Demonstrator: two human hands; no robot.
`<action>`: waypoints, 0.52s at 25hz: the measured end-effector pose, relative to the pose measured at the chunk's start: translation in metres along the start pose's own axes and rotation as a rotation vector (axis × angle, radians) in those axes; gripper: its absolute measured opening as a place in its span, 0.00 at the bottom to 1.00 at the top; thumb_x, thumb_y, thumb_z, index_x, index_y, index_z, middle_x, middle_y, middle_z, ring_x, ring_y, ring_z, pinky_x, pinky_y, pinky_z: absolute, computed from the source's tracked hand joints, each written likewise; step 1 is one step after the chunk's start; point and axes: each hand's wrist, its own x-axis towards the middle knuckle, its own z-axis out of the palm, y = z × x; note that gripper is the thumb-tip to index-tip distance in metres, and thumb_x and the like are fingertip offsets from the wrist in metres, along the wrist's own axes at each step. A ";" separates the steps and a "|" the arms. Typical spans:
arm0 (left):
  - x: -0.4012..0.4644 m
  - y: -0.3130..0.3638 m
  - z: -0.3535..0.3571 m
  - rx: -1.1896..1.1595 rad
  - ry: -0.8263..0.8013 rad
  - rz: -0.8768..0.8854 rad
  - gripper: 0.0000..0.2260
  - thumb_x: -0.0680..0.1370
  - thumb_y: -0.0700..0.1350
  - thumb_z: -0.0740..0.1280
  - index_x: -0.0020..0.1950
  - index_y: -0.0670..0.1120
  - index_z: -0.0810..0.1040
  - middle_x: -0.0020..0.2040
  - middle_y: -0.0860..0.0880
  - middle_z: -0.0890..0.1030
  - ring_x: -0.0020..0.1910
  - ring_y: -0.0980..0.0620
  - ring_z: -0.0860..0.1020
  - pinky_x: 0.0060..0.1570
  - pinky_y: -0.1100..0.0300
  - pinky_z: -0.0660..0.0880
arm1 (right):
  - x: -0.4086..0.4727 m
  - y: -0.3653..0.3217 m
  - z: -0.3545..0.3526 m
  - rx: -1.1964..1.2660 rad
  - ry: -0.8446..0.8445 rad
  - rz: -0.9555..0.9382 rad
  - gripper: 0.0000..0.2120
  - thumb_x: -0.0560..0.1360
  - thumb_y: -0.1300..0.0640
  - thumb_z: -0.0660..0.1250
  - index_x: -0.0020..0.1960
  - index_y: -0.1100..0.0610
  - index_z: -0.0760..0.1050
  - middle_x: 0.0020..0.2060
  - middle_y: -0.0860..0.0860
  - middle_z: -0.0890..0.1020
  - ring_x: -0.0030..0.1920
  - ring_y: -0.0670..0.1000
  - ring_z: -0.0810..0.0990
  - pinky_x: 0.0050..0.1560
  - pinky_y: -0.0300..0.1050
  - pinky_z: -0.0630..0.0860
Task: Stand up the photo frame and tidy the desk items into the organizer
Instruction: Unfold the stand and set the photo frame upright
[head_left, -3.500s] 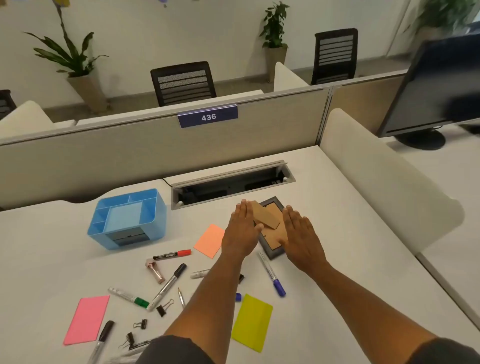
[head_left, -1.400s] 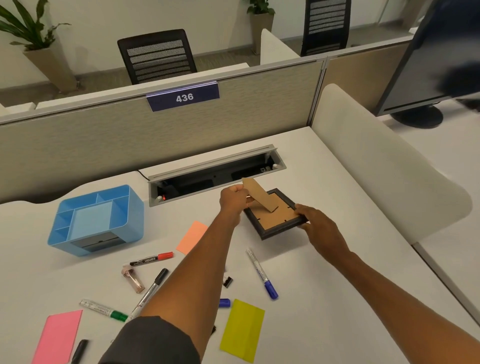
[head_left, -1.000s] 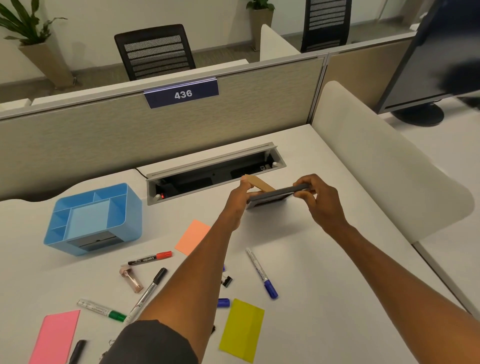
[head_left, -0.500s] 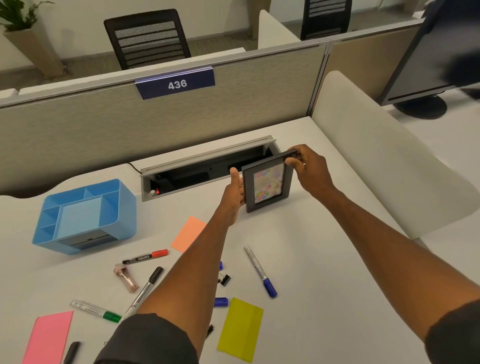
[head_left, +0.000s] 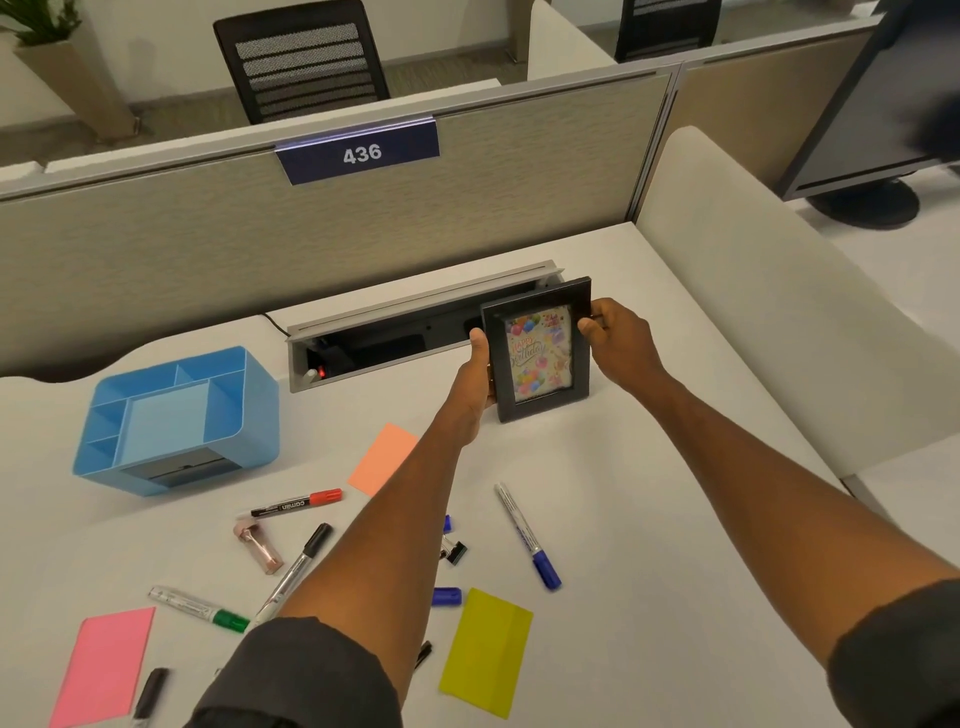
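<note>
Photo frame (head_left: 540, 349) stood upright at centre frame, bottom edge at the desk (head_left: 649, 519). Left hand (head_left: 475, 384) gripped its left side; right hand (head_left: 615, 343) pinched the upper right corner. Rear stand hidden, possibly unseated; release risked toppling backward into the open cable tray (head_left: 395, 332).

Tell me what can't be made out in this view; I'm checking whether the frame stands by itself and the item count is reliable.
- Photo frame, head view: its back stand is hidden behind it.
- Left hand: fingers hidden behind the frame.
- Blue marker cap: the left forearm covers the rest.
- Black pen: cut off at the bottom edge.
- Monitor: blurred, cut off at the right edge.
</note>
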 end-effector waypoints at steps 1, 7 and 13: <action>0.000 0.000 0.000 0.001 0.002 0.001 0.28 0.80 0.64 0.42 0.66 0.52 0.71 0.69 0.44 0.73 0.67 0.42 0.73 0.67 0.47 0.69 | 0.000 0.002 0.002 0.001 -0.006 0.010 0.11 0.82 0.55 0.59 0.56 0.61 0.74 0.46 0.52 0.79 0.45 0.50 0.76 0.36 0.30 0.66; -0.004 -0.003 -0.001 0.011 0.009 0.001 0.29 0.80 0.64 0.43 0.71 0.49 0.68 0.71 0.44 0.71 0.69 0.41 0.71 0.68 0.47 0.67 | -0.008 0.010 0.010 -0.035 -0.061 0.089 0.14 0.82 0.51 0.57 0.56 0.61 0.72 0.47 0.53 0.78 0.47 0.52 0.77 0.44 0.40 0.68; -0.019 -0.014 -0.014 0.200 0.186 -0.017 0.30 0.80 0.65 0.48 0.74 0.47 0.64 0.73 0.46 0.69 0.71 0.43 0.68 0.71 0.45 0.64 | -0.040 0.016 0.017 0.064 0.002 0.160 0.19 0.81 0.53 0.61 0.68 0.60 0.67 0.64 0.58 0.76 0.63 0.58 0.76 0.58 0.45 0.71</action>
